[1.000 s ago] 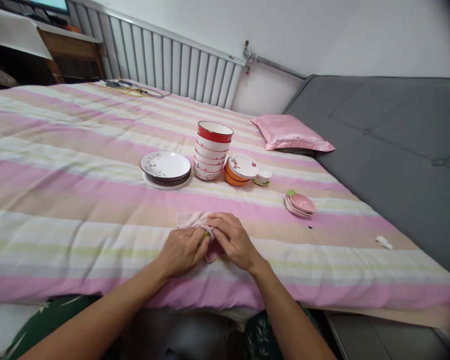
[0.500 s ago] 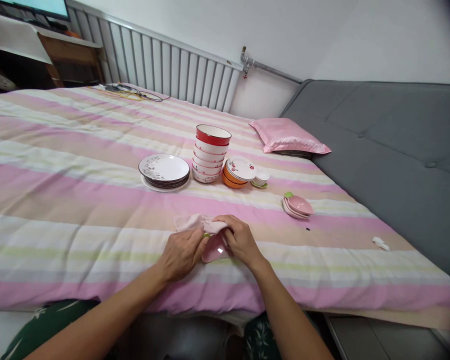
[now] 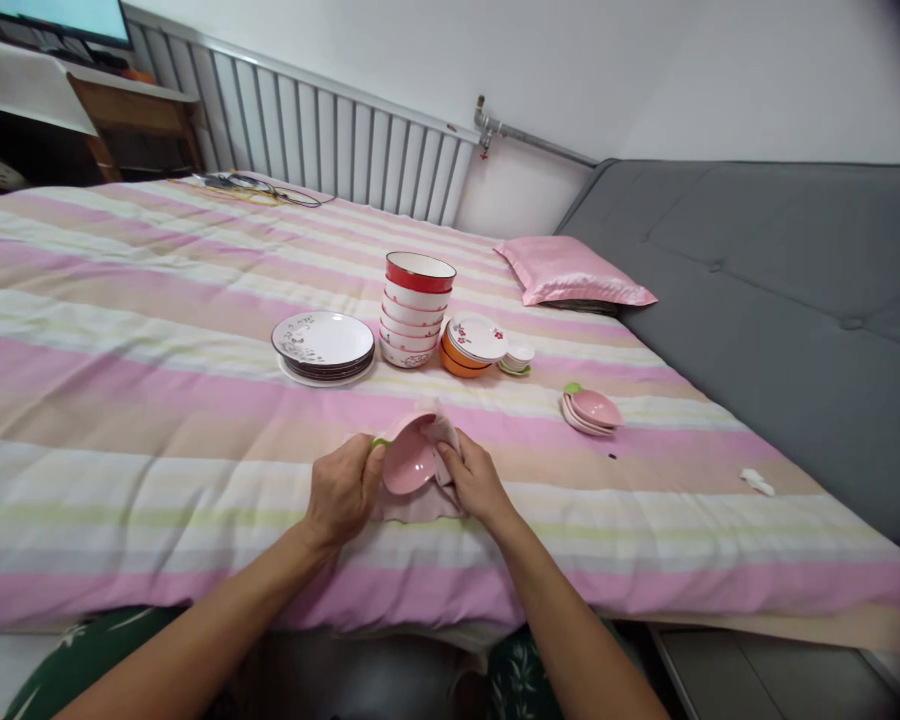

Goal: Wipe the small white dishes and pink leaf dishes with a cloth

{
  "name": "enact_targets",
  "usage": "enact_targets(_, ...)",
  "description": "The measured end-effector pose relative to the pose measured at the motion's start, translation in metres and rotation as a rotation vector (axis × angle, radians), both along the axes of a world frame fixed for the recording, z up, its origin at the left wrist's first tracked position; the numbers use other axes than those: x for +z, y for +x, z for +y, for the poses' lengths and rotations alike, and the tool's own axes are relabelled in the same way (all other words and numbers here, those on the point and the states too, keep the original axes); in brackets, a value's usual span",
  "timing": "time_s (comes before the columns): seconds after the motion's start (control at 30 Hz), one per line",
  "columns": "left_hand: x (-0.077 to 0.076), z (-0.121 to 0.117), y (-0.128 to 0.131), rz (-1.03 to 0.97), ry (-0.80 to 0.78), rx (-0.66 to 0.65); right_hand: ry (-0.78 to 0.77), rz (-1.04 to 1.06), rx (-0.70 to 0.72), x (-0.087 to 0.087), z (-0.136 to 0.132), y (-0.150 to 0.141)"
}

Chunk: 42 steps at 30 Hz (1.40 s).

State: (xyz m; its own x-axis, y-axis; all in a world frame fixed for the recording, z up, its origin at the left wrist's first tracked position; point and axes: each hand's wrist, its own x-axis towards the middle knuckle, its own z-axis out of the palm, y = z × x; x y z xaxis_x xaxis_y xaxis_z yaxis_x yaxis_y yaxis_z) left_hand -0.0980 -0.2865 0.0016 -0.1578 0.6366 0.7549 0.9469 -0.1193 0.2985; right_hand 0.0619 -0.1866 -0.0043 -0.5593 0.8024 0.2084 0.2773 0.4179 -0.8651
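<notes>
My left hand [image 3: 345, 490] is closed on the green handle end of a pink bowl [image 3: 408, 462], which is tilted with its hollow side showing. Against the bowl's right rim, my right hand [image 3: 474, 474] grips a pale pink cloth [image 3: 445, 450]. Part of the cloth hangs below and behind the bowl. Both hands are over the near side of the bed. To their right sits a small stack of similar pink bowls [image 3: 594, 411] with a green tab on top.
Beyond my hands stand stacked plates [image 3: 324, 340], a tall stack of bowls [image 3: 412, 318], orange bowls [image 3: 461, 362] under flowered dishes, and small white dishes [image 3: 519, 356]. A pink pillow [image 3: 574, 272], a crumpled white scrap [image 3: 757, 482] and cables [image 3: 270, 188] lie on the striped bedspread [image 3: 157, 400].
The pink bowl has been raised and turned, so more of its inside shows. My left hand has shifted left to its green end, and the cloth has moved to the bowl's right rim.
</notes>
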Motion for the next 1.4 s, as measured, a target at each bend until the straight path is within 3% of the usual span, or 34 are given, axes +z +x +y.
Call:
enact_targets(0.1,-0.001,-0.003,0.000,-0.048,0.026,0.022,-0.072,0.135,0.013,-0.005,0.000,-0.005)
enact_targets(0.2,-0.007,-0.004,0.004,-0.068,-0.032,-0.029,-0.030,0.168,-0.082,-0.006,0.002,-0.005)
enact_targets(0.33,-0.011,-0.001,0.009,-0.058,-0.257,-0.134,0.108,0.130,-0.258,0.001,0.005,0.003)
enact_targets(0.43,-0.008,0.002,0.009,-0.073,-0.455,-0.131,0.237,0.027,-0.323,0.008,0.003,0.007)
enact_targets(0.57,-0.001,0.005,0.008,-0.121,-0.629,-0.032,0.393,-0.131,-0.326,0.010,-0.006,0.004)
enact_targets(0.73,0.002,0.006,0.007,-0.220,-0.764,0.045,0.461,-0.030,-0.225,0.011,-0.013,0.000)
enact_targets(0.83,0.003,0.005,0.005,-0.264,-0.726,0.073,0.441,0.016,-0.167,0.013,-0.015,0.000)
enact_targets(0.97,0.002,0.004,-0.002,-0.277,-0.441,0.067,0.435,0.046,-0.109,0.014,-0.018,0.000)
enact_targets(1.07,0.001,0.003,-0.008,-0.142,-0.307,0.002,0.473,0.068,-0.066,0.013,-0.020,-0.002)
enact_targets(1.2,0.000,0.004,-0.012,-0.004,-0.276,0.006,0.430,0.049,-0.049,0.009,-0.020,-0.007)
enact_targets(1.4,-0.002,0.005,-0.015,-0.142,-0.288,0.005,0.207,-0.165,-0.137,-0.001,-0.019,-0.014)
